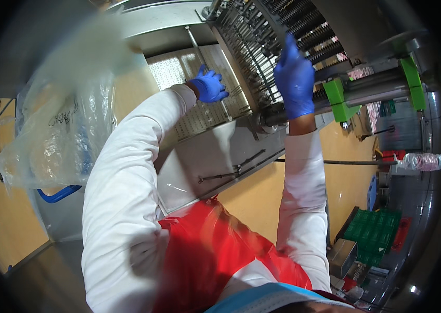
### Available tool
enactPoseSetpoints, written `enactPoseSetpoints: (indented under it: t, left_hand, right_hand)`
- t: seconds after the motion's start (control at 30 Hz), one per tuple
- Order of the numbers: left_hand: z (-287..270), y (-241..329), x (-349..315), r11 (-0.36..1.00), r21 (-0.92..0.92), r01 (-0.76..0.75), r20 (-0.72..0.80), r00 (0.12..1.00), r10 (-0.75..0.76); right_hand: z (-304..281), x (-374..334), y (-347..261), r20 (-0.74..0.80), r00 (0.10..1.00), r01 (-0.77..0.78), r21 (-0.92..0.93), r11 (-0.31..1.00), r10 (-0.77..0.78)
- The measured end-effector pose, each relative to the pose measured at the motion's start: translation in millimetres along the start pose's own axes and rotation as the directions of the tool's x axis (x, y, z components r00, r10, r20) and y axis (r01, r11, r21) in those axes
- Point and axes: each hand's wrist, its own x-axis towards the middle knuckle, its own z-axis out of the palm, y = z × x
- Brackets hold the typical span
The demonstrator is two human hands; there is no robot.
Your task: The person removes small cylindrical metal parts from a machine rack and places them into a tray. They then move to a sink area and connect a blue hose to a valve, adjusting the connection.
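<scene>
Perforated plate (171,73), pale metal, lies inside the machine frame, ahead of the worker. Left hand (210,86), blue-gloved, fingers spread, is over the plate at a slim metal rod (193,40) that crosses it; whether it touches, cannot tell. Right hand (294,83), also blue-gloved, is raised before rows of dark coils (309,31), one finger pointing up. Blurred; cannot tell whether it pinches anything.

Edges: the plate's right side meets a metal rail (236,70); thin rods crowd just beyond. Room is tight around the right hand, between the coils and a thick steel shaft (374,95) with green clamps (338,99). More open room left of the slim rod, where bare plate shows.

Surface: perforations in rows, bright glare at the upper left. Nearer the worker, a smooth metal ledge (184,177) carries a slender dark fitting (236,171).

Room: clear plastic bag (56,151) at left, tan floor (252,195) below, green crates (372,235) at lower right.
</scene>
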Motion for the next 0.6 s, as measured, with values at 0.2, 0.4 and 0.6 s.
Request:
enactPoseSetpoints:
  t: [0.2,0.4,0.6]
  left_hand:
    - [-4.2,3.8,5.6,1.0,-0.022,-0.017,-0.006,1.0,0.017]
    - [-5.8,6.4,-5.4,0.999,-0.045,-0.012,0.029,0.999,0.013]
    - [-10.4,8.3,5.0,0.999,-0.039,-0.018,0.025,1.0,0.019]
  right_hand:
    - [35.1,-26.0,5.7,-0.172,0.985,0.02,0.054,0.998,-0.011]
    - [-4.7,6.2,4.9,-0.026,1.0,-0.004,0.026,1.0,0.004]
    - [42.7,-23.8,23.0,-0.041,0.997,-0.067,0.056,0.996,0.07]
